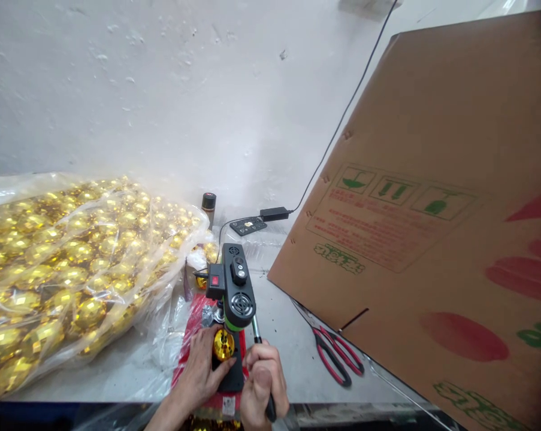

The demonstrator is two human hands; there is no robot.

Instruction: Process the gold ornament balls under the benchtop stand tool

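Observation:
A gold faceted ball point(224, 346) sits on the base of a small black bench drill press point(239, 287), directly below its head. The fingers and thumb of my left hand point(201, 363) are closed around the ball from the left. My right hand point(265, 380) is wrapped around the press's lever handle point(271, 409), whose metal rod runs up to the head. Whether the bit touches the ball is too small to tell. Red plastic sheeting point(190, 341) lies under the press.
On the left bulges a clear plastic bag point(171, 293) of gold balls. A large cardboard box point(414, 239) leans at right, with red-and-black scissors point(337, 353) beside it. Behind the press are a spray can point(208, 206), a power adapter point(274, 213) and its cord.

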